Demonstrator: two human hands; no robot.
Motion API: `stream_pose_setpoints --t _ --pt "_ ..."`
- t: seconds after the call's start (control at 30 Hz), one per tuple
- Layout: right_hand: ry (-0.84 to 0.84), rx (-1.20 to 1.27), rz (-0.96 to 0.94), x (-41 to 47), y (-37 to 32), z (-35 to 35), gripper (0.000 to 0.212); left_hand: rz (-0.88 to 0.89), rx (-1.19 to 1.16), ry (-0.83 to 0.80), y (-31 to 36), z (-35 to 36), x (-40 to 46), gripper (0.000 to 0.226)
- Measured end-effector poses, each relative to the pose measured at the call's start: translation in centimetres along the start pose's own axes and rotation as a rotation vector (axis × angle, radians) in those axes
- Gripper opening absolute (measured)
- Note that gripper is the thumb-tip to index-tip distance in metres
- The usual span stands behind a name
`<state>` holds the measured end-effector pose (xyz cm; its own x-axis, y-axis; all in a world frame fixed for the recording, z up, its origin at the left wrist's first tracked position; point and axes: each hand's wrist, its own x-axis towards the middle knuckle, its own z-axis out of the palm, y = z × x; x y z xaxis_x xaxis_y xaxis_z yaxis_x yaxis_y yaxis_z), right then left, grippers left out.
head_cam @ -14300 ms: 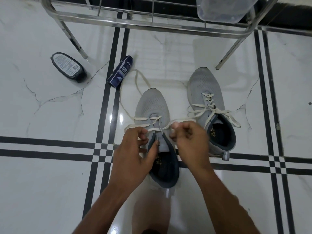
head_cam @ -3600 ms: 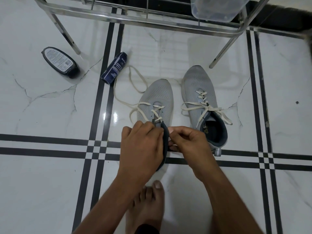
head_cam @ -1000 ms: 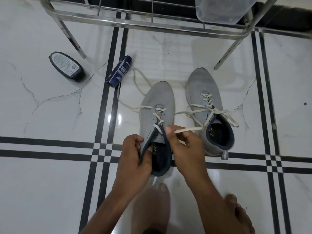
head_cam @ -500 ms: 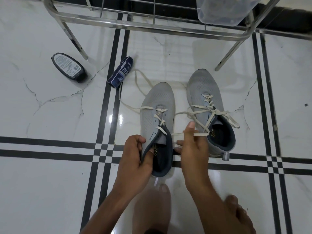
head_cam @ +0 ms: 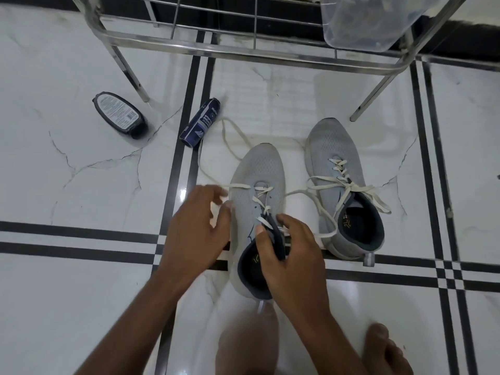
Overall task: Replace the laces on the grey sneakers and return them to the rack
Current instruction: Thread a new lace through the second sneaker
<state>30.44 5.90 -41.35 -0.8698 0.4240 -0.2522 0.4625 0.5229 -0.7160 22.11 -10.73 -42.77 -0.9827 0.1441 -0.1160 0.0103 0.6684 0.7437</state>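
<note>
You are holding the near sneaker (head_cam: 257,190) on the floor, half laced: right hand (head_cam: 292,255) pinching its tongue, left hand (head_cam: 194,226) spread, reaching for the loose lace (head_cam: 238,185). Far sneaker (head_cam: 341,180) is looking fully threaded, untied. Rack (head_cam: 243,52) is waiting for both

Both forearms enter from bottom of frame, angling up toward centre. Left hand (head_cam: 196,228) at centre-left, palm down, fingers spread & loosely bent, blurred, gripping nothing. Right hand (head_cam: 286,253) at centre, thumb & fingers curled, pinching the dark collar of the near sneaker (head_cam: 257,185). Bare foot at bottom right; a knee at bottom centre.
</note>
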Motion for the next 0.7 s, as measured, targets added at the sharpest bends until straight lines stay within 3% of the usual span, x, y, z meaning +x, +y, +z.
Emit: stream_pose_setpoints --t 0.07,0.13,0.23,0.3,0.37,0.53,0.6,0.7 --pt "-0.02 0.07 0.081 -0.2 0.1 -0.5 0.053 0.152 0.13 0.033 -0.4 0.7 3.2 0.026" --pt "0.036 0.086 0.099 -0.6 -0.1 -1.0 0.056 0.211 0.257 -0.011 -0.5 1.3 5.5 0.024" --pt "0.257 -0.154 0.037 -1.3 -0.8 -2.7 0.051 0.187 0.372 -0.069 -0.2 0.9 6.6 0.015" --pt "0.373 -0.265 -0.095 -1.0 -1.4 -3.7 0.044 0.155 0.404 -0.103 0.1 0.0 5.7 0.023" --pt "0.311 -0.258 -0.263 0.4 -2.0 -3.9 0.038 0.128 0.355 -0.157 0.6 -1.3 4.4 0.029" --pt "-0.175 -0.234 -0.422 6.3 -4.6 -2.1 0.028 0.179 0.087 -0.196 4.9 -5.0 2.6 0.024" --pt "-0.216 -0.17 -0.436 8.3 -4.8 -1.5 0.013 0.237 0.066 -0.168 5.5 -6.7 2.6 0.023" --pt "-0.115 -0.141 -0.335 10.7 -3.7 -3.1 0.01 0.204 0.072 -0.147 3.5 -9.0 3.1 0.023"
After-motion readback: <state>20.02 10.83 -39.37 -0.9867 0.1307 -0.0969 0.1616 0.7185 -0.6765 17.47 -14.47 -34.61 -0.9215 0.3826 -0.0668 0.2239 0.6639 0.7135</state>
